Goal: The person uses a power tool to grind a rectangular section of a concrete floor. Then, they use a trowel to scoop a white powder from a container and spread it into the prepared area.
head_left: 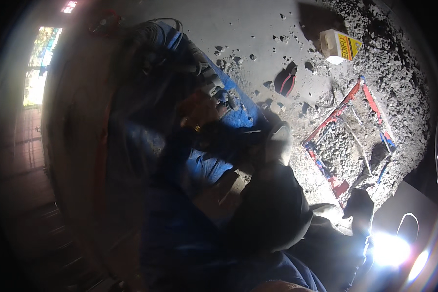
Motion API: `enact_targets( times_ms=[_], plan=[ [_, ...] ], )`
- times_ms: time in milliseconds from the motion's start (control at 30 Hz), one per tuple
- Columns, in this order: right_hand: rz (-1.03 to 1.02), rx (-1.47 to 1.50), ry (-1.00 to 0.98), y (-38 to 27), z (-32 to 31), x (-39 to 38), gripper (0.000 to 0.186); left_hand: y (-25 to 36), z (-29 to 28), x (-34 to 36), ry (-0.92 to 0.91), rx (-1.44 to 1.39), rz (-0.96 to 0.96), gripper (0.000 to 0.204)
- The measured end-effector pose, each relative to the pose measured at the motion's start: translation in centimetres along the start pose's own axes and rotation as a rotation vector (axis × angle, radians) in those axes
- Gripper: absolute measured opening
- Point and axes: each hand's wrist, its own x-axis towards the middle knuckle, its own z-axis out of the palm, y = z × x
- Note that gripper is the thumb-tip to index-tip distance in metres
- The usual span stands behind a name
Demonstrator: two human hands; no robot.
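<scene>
A hand (199,111) reaches in deep shadow over a blue cloth (241,116); whether its fingers are spread or closed, I cannot tell. Jumbled tools (222,96) lie just beside it. Beyond, red-handled pliers (288,82) rest on the floor (258,29), near a red-and-blue frame (372,102) on rubble (399,63).

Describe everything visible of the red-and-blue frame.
The four-sided frame lies on loose grey rubble, one corner toward the top of the view. Its narrow sides are mostly red, with blue near the right corner and along the lower left, and look dusty. Rubble shows inside it, crossed by a thin rod. Its material is unclear.
</scene>
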Motion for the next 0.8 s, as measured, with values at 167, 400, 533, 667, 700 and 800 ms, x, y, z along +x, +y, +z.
enact_targets(
  times_ms=[167,400,533,667,700,800],
  plan=[
    [-0.088,0.026,-0.292,5.0,4.9,7.1,0.024,-0.4,6.9,-1.3,0.084,0.169,-0.073,0.063],
    [-0.508,-0.008,-0.728,2.6,19.8,11.5,0.029,3.1,6.7,-1.0,-0.149,0.109,-0.302,0.050],
    [-0.709,0.013,-0.628,3.1,26.4,14.1,0.041,10.5,7.1,-0.3,-0.198,0.116,-0.232,0.045],
    [-0.219,0.419,-0.633,3.0,27.9,16.3,0.037,19.1,3.6,0.9,-0.338,0.030,-0.077,0.039],
    [-0.251,0.364,-0.749,5.1,27.0,17.3,0.036,20.4,1.1,1.4,-0.415,-0.065,-0.039,0.038],
    [-0.224,0.383,-0.799,7.4,24.4,19.6,0.037,20.9,-4.1,4.2,-0.597,-1.202,-0.414,0.038]
  ],
)
